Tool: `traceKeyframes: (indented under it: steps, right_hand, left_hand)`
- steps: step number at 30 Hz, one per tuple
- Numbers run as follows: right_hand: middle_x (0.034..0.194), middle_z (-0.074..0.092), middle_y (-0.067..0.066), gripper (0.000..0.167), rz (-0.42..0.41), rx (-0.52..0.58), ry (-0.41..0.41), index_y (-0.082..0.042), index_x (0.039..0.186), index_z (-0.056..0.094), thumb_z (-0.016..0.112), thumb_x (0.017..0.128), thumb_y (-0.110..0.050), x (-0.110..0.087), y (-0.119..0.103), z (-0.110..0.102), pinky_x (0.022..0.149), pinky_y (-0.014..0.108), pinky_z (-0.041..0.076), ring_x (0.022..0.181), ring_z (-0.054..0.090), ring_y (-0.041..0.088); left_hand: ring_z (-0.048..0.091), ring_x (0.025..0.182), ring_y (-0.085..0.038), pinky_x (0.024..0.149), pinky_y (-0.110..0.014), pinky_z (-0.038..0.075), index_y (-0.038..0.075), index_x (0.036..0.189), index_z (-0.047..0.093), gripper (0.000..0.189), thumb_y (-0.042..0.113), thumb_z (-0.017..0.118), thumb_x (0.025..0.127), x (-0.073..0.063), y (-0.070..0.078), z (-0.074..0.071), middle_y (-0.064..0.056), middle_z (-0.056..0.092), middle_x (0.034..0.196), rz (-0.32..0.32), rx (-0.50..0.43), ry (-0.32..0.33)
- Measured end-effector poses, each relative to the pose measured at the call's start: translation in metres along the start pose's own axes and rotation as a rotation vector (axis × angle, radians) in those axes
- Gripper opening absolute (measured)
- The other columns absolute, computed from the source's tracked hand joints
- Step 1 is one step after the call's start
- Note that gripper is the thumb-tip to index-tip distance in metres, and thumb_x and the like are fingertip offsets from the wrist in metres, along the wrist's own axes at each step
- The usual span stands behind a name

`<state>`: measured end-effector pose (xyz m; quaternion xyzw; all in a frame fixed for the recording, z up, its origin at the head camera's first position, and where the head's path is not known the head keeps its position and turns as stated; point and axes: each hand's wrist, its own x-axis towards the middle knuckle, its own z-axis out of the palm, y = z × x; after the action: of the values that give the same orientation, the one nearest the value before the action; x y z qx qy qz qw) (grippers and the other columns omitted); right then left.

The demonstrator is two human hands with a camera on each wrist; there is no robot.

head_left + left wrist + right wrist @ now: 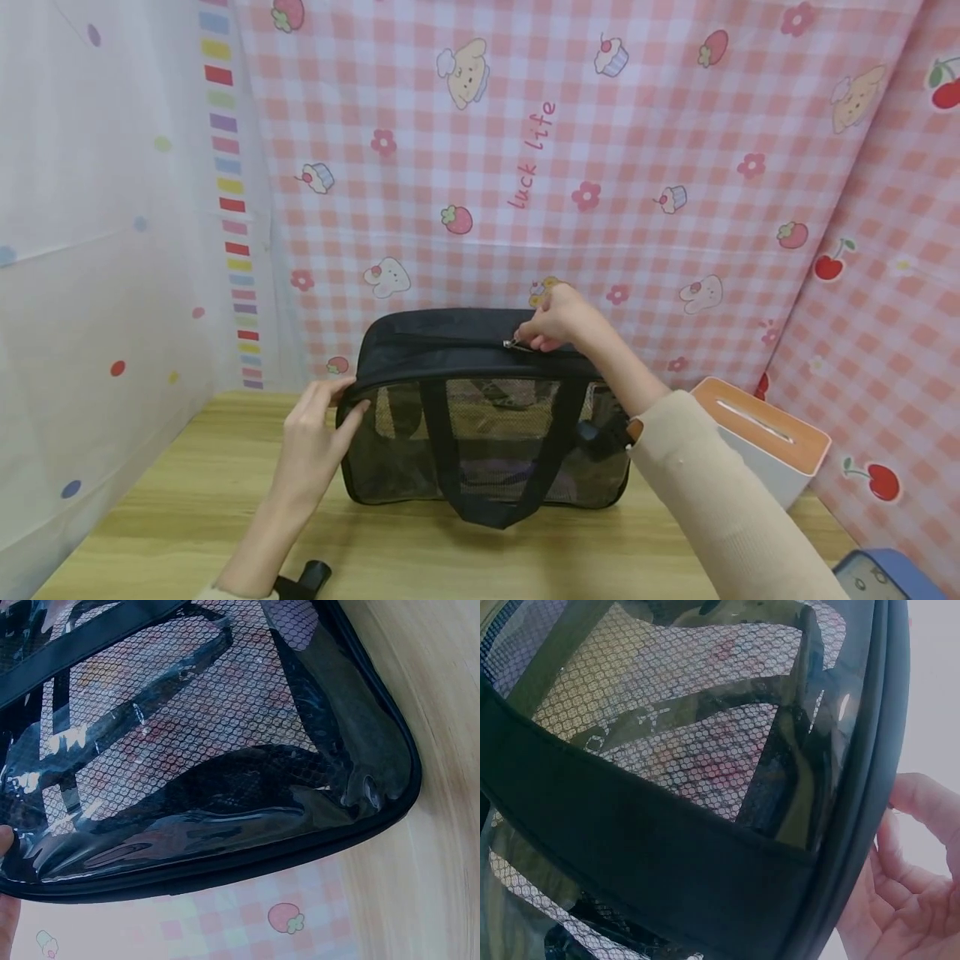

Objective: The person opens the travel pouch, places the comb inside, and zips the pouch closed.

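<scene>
A black bag (491,354) with a see-through front, mesh panel and a hanging black strap handle (502,512) stands upright on the table. My left hand (309,433) grips its upper left corner, thumb on the front and fingers along the outer edge. At the bag's top, right of the middle, my right hand (561,321) pinches the metal zipper pull (510,343). The right wrist view has the right hand (907,877) beyond the bag's top edge, its fingertips partly hidden. Only bits of the left thumb (4,840) show in the left wrist view.
Right of the bag stands a tissue box (765,417) with an orange slotted lid. A blue-rimmed object (888,575) is cut off at the lower right. Pink checked cloth (495,167) hangs right behind the bag, and white dotted cloth (112,250) hangs at the left.
</scene>
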<state>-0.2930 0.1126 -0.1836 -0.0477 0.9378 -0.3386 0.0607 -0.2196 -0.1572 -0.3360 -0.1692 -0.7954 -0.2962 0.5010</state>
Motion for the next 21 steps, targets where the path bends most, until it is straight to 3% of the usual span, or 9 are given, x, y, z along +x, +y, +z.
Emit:
traceKeyframes:
  steps: [5,11,13,17,21]
  right_hand:
    - [0.060,0.063,0.000,0.027,-0.013,-0.003,-0.003,-0.008,0.056,0.056,0.069,0.079,-0.014,-0.003,0.002,-0.003,0.062,0.022,0.058,0.049,0.060,0.005]
    - [0.101,0.067,0.015,0.016,-0.015,0.002,-0.013,-0.001,0.072,0.065,0.068,0.080,-0.015,-0.003,0.008,-0.006,0.062,0.020,0.057,0.054,0.061,0.004]
    - [0.107,0.066,0.018,0.017,-0.010,0.015,-0.021,0.001,0.073,0.065,0.068,0.080,-0.014,-0.003,0.009,-0.007,0.062,0.020,0.057,0.054,0.061,0.004]
    - [0.103,0.067,0.016,0.017,-0.012,0.030,-0.036,0.000,0.075,0.065,0.068,0.080,-0.015,-0.004,0.010,-0.008,0.063,0.021,0.058,0.055,0.061,0.004]
    - [0.079,0.069,0.006,0.018,-0.015,0.024,-0.023,0.001,0.081,0.068,0.069,0.080,-0.017,-0.005,0.010,-0.012,0.064,0.023,0.058,0.053,0.060,0.004]
  left_hand:
    - [0.061,0.073,-0.023,0.067,-0.013,0.047,-0.006,0.095,0.063,0.035,-0.009,0.077,0.063,0.000,0.000,0.001,-0.014,0.061,0.085,0.000,-0.008,0.007]
    - [0.061,0.072,-0.023,0.065,-0.017,0.048,-0.005,0.095,0.063,0.035,-0.008,0.078,0.063,0.000,0.000,-0.001,-0.014,0.062,0.084,0.000,0.003,0.007]
    - [0.061,0.072,-0.023,0.065,-0.018,0.049,-0.005,0.094,0.063,0.035,-0.008,0.078,0.063,0.000,0.000,-0.001,-0.014,0.062,0.084,-0.004,0.005,0.002]
    - [0.061,0.073,-0.023,0.065,-0.019,0.049,-0.004,0.094,0.063,0.035,-0.008,0.078,0.063,0.000,0.000,-0.002,-0.014,0.062,0.084,-0.014,0.003,-0.004]
    - [0.061,0.074,-0.023,0.065,-0.022,0.051,-0.004,0.095,0.063,0.034,-0.007,0.077,0.065,0.001,0.000,-0.001,-0.013,0.061,0.085,-0.015,-0.004,-0.016]
